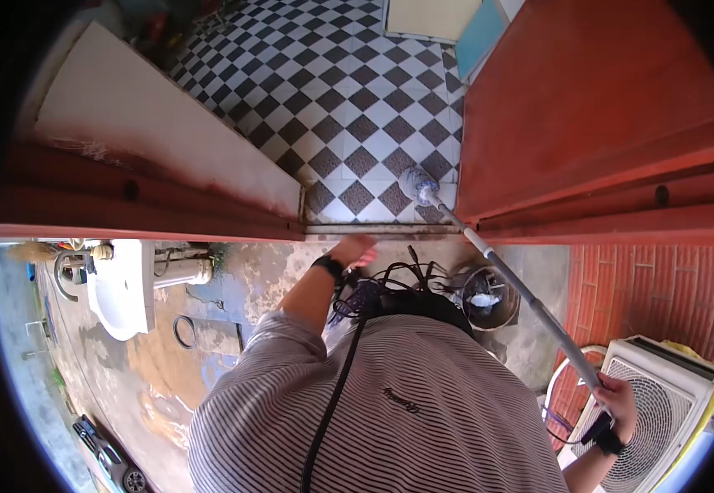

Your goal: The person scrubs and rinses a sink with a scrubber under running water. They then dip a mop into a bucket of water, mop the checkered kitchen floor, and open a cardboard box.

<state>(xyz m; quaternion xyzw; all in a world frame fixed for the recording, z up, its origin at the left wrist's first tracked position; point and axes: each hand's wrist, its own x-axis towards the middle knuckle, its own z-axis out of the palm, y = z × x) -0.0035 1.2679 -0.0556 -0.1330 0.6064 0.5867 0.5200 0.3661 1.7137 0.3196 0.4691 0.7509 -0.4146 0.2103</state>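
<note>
A mop (529,297) with a grey pole slants from lower right up to the doorway. Its whitish-grey head (416,186) rests on the checkered tile floor (362,127) just inside the threshold. My right hand (617,401), wearing a dark wristband, is wrapped around the pole's upper end. In front of my body, near the door sill (381,230), my left hand (358,249) is away from the mop. Motion smears its fingers, so I cannot tell whether they are open or closed.
Red door frames flank the opening, with a pale door panel (159,123) at left. A bin (501,311) with refuse stands by my feet. An air-conditioner unit (649,411) sits at right, a white sink (118,292) at left. Black cables (410,275) hang before me.
</note>
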